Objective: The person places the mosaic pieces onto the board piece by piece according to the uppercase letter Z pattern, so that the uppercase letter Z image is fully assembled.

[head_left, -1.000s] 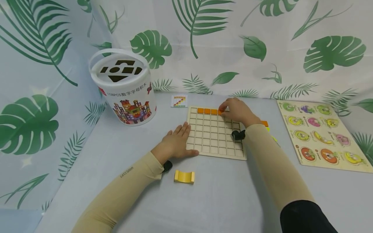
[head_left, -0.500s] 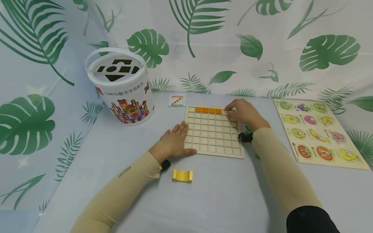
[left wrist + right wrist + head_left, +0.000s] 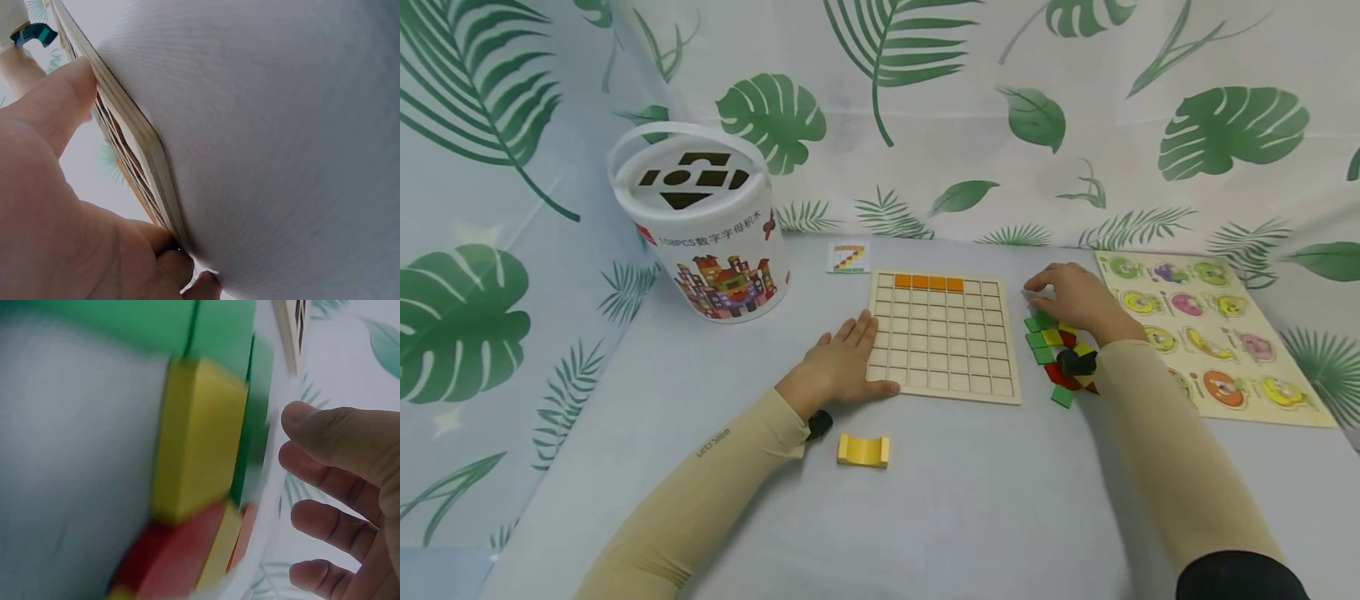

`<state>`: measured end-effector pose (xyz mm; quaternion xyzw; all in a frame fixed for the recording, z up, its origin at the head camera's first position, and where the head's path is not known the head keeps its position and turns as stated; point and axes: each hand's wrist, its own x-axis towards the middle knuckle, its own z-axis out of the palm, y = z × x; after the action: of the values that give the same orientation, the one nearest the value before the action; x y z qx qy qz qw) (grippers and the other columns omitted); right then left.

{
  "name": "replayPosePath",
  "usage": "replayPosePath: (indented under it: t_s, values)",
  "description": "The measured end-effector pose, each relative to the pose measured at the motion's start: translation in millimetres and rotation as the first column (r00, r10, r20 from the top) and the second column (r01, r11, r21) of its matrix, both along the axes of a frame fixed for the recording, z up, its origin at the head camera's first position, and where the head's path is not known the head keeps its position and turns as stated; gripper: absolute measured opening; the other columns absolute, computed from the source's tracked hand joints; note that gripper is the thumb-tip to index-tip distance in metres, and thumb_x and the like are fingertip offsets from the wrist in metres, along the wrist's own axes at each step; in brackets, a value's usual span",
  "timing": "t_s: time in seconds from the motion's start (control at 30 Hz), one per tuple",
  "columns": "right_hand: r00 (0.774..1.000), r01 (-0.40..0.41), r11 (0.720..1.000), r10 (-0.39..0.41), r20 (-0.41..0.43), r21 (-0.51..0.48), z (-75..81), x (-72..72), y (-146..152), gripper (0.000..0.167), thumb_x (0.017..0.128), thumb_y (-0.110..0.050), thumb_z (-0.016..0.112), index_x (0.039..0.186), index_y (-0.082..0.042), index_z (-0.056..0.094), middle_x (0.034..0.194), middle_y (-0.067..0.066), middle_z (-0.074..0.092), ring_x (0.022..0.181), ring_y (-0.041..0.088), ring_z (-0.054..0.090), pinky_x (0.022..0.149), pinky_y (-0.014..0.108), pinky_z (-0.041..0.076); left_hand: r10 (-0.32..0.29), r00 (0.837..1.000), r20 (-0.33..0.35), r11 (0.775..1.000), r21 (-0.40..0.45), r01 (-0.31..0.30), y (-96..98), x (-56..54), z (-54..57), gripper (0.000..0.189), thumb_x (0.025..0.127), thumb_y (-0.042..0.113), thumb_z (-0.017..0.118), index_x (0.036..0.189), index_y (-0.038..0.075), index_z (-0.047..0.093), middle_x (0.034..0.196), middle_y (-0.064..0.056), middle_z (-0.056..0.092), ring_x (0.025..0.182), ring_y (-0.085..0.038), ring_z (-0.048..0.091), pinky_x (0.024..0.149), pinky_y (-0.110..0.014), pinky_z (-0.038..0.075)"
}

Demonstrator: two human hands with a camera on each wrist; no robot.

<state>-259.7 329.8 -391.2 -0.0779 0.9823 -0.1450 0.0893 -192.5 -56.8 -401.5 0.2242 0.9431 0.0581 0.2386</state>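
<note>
Left hand (image 3: 837, 371) at the grid board (image 3: 946, 342), right hand (image 3: 1078, 302) near coloured tiles (image 3: 1049, 337).
Left fingers spread wide, touching its edges; right fingers loosely bent, holding nothing.

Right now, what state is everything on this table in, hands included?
Grid board: flat, partly filled.
Orange tiles: four, side by side in the far row.
Left hand: fingers extended, touching the grid board.
Right hand: fingers loosely bent, holding nothing.
Loose tiles: jumbled together, some hidden.
Yellow block: resting untouched.
Bucket: upright, lidded.
Fruit board: flat, partly hidden.
Picture card: flat.
</note>
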Motion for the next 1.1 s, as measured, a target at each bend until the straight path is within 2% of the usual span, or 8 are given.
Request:
replayPosePath:
  t_s: [0.63,0.97,1.1]
  values:
    - [0.999,0.035,0.999,-0.035,0.029,0.013,2.5,16.6,32.3,0.026,0.098,-0.014,0.068,0.119,0.000,0.075,0.123,0.025,0.072,0.120,0.044,0.058,0.106,0.064,0.047,0.010,1.000,0.006,1.000,0.007,-0.010,-2.2,-1.8,0.4,0.115,0.094,0.076,0.052,0.167,0.010,-0.006,0.177,-0.006,-0.010,0.165,-0.029,0.001,0.133,-0.054,0.013]
    - [0.996,0.055,0.998,-0.055,0.075,-0.003,4.7,23.3,40.3,0.032,0.096,-0.008,0.065,0.126,0.001,0.072,0.129,0.028,0.068,0.126,0.049,0.053,0.108,0.068,0.044,0.001,1.000,0.004,1.000,0.002,-0.001,-1.3,-0.4,3.4,0.114,0.095,0.075,0.052,0.167,0.009,-0.005,0.177,-0.007,-0.009,0.165,-0.029,0.001,0.133,-0.055,0.014]
    - [0.996,0.056,0.998,-0.057,0.069,0.011,4.9,24.5,41.7,0.033,0.095,-0.009,0.066,0.125,0.001,0.073,0.128,0.029,0.068,0.125,0.049,0.053,0.108,0.068,0.044,-0.009,1.000,0.001,1.000,-0.007,0.009,0.5,-0.6,2.7,0.114,0.095,0.076,0.051,0.167,0.009,-0.006,0.176,-0.007,-0.010,0.165,-0.029,0.001,0.133,-0.055,0.015]
